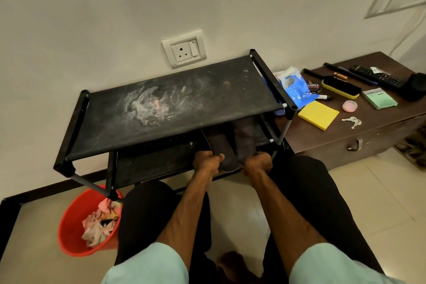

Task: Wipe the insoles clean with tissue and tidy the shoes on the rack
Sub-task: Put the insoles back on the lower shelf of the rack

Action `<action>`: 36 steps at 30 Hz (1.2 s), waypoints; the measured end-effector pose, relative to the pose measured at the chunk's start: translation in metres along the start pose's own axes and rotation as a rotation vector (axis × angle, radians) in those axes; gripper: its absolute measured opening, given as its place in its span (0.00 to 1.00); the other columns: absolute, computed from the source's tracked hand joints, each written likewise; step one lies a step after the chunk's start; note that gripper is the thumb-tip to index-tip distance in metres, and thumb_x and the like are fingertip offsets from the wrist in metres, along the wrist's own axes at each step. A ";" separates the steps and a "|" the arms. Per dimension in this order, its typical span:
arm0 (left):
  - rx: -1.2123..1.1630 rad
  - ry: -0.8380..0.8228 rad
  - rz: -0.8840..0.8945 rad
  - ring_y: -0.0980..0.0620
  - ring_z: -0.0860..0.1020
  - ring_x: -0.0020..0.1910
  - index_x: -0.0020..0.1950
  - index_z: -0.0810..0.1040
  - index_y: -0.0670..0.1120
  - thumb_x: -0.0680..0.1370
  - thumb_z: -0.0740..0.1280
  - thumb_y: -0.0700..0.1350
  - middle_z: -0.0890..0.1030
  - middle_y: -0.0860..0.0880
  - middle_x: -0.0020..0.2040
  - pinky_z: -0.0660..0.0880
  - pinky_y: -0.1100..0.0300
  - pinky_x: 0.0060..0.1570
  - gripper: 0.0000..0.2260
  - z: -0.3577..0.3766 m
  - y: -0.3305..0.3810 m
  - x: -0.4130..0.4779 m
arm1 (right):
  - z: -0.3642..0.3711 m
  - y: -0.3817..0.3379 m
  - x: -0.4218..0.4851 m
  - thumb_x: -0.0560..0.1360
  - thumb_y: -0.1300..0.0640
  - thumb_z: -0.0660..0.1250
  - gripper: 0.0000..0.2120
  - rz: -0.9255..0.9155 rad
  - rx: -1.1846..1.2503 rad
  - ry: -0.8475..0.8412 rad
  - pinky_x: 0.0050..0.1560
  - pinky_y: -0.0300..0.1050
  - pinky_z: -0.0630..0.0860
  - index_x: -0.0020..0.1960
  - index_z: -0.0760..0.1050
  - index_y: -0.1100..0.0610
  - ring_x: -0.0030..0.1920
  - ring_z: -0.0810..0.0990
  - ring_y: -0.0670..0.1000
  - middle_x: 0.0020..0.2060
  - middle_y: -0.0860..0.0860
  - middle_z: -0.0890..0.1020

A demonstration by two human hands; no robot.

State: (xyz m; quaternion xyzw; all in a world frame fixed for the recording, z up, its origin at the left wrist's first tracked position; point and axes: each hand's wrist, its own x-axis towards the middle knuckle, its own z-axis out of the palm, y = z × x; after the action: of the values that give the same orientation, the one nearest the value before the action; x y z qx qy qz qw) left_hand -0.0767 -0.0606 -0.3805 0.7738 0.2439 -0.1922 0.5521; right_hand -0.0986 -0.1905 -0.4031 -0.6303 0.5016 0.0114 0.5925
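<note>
Hands 2 | left hand (pixel 205 162) grips left shoe (pixel 221 145) | right hand (pixel 258 163) grips right shoe (pixel 245 135) | rack (pixel 161 108) 1

Left hand (pixel 205 163) grips the left shoe (pixel 221 148), right hand (pixel 258 163) the right shoe (pixel 245 139), on the rack's (pixel 161 108) lower shelf.

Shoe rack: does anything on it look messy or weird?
Yes. The black fabric top shelf of the rack has a whitish dusty smear with pinkish flecks left of its middle, like spilled powder or dried residue.
</note>
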 end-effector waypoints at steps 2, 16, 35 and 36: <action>-0.023 -0.013 0.015 0.45 0.84 0.42 0.38 0.80 0.45 0.74 0.76 0.41 0.85 0.44 0.43 0.83 0.45 0.48 0.07 0.002 -0.008 0.003 | 0.001 0.010 -0.005 0.78 0.63 0.64 0.12 0.006 0.126 0.031 0.52 0.55 0.82 0.59 0.80 0.66 0.49 0.83 0.61 0.49 0.61 0.83; 0.132 0.127 0.227 0.41 0.84 0.42 0.34 0.79 0.41 0.77 0.74 0.50 0.83 0.41 0.37 0.81 0.53 0.44 0.17 -0.006 0.002 -0.014 | -0.022 -0.002 -0.017 0.83 0.66 0.59 0.18 -0.103 0.011 0.111 0.62 0.49 0.72 0.71 0.68 0.70 0.66 0.74 0.64 0.67 0.67 0.75; 0.366 0.373 0.257 0.43 0.83 0.44 0.48 0.82 0.45 0.78 0.69 0.51 0.82 0.43 0.47 0.82 0.50 0.43 0.10 -0.007 -0.012 -0.016 | 0.030 0.119 0.012 0.66 0.46 0.52 0.25 0.062 0.307 0.220 0.53 0.63 0.82 0.50 0.81 0.57 0.48 0.84 0.61 0.49 0.60 0.86; 0.338 0.395 0.238 0.45 0.82 0.43 0.49 0.82 0.46 0.78 0.68 0.52 0.82 0.44 0.48 0.82 0.49 0.43 0.10 -0.007 -0.015 -0.019 | 0.029 0.125 0.003 0.65 0.46 0.52 0.24 0.097 0.280 0.182 0.52 0.63 0.83 0.47 0.80 0.57 0.46 0.84 0.60 0.48 0.60 0.86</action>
State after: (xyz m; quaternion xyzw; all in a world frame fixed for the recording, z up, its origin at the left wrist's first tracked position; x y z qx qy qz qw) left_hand -0.1003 -0.0527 -0.3792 0.9005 0.2187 -0.0095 0.3757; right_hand -0.1603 -0.1448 -0.5054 -0.5149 0.5798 -0.0872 0.6254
